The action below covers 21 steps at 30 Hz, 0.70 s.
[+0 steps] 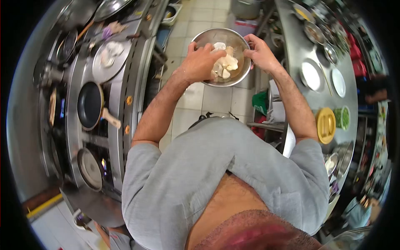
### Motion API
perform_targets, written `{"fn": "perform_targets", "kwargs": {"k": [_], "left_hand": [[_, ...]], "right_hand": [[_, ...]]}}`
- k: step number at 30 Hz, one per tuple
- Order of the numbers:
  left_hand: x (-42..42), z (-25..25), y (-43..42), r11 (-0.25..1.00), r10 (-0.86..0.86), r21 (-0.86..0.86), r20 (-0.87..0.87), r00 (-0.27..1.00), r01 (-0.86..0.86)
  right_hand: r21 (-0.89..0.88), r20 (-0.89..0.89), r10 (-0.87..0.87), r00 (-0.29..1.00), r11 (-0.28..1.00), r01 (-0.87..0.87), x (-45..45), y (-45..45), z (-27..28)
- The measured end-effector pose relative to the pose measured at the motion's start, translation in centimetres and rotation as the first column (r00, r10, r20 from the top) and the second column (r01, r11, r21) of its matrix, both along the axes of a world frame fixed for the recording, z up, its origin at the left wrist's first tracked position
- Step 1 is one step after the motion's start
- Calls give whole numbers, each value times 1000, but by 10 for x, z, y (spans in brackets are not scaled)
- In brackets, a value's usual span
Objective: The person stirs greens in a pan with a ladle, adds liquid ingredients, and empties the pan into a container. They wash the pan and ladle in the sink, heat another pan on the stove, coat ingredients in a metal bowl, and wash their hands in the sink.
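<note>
A round steel bowl is held out over the tiled floor. Inside lie pale, soft-looking food pieces, whose exact kind I cannot make out. My right hand grips the bowl's right rim, thumb toward the inside. From the left, my left hand reaches over the rim into the bowl. Its fingers are curled down at the pale pieces, and their tips are partly hidden, so what they hold is unclear.
On the left, a stove line carries a black frying pan, another pan and a plate with white food. The steel counter on the right bears a white plate, a yellow lid and a tub of greens.
</note>
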<state>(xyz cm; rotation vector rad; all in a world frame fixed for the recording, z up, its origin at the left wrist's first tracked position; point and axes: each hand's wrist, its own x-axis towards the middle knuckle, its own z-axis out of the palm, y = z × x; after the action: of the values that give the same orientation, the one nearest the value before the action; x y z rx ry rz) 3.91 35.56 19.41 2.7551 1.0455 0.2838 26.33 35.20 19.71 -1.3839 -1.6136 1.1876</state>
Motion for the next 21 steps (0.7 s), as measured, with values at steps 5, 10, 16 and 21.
{"fn": "perform_targets", "kwargs": {"k": [5, 10, 16, 21], "left_hand": [[-80, -34, 7, 996, 84, 15, 77, 993, -85], [-111, -35, 6, 953, 260, -165, 24, 965, -252], [-94, -23, 23, 978, 200, 4, 240, 950, -207], [-84, -15, 38, 923, 359, -101, 576, 735, -372]], "right_hand": [[-76, -90, 39, 995, 996, -46, -73, 36, -36], [-110, -85, 146, 986, 982, -155, -116, 69, -65], [-144, -226, -25, 974, 990, -8, -94, 90, -85], [-106, -222, -566, 794, 824, 557, 10, 109, -98]]}}
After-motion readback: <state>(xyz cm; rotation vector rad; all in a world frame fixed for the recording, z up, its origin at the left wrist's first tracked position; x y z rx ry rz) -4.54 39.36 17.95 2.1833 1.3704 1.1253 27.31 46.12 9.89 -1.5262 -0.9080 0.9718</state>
